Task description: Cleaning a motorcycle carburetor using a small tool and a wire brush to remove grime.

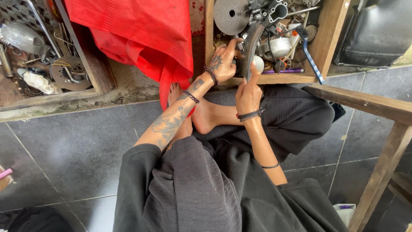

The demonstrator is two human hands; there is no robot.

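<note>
Wooden drawer [327, 32] first: it sits just beyond both sets of fingertips, crammed with metal parts, a grey abrasive disc [231, 16] lying above the left fingers and a blue-handled tool [312, 58] leaning off to the far side of the right ones. A red cloth [141, 32] hangs on the outer side of the left hand, and dark floor tiles [73, 146] spread below the wrists.

Now the piece being handled: a long, dark, curved lever-like bar [250, 49] stands nearly upright between the two hands, its top reaching into the drawer's clutter. The right hand [248, 95] has it: fingers curled closed round the lower end, index finger running up along it. The left hand [223, 60] rests on the drawer's front edge, fingers [226, 48] half spread, tips touching the bar's side; whether they truly pinch it I cannot tell.

A small pale round knob [259, 64] sits just beside the right index fingertip.

To my eye, the steady course is a firm low grip with the right, left fingertips guiding the bar clear of the tangled parts around its top.
</note>
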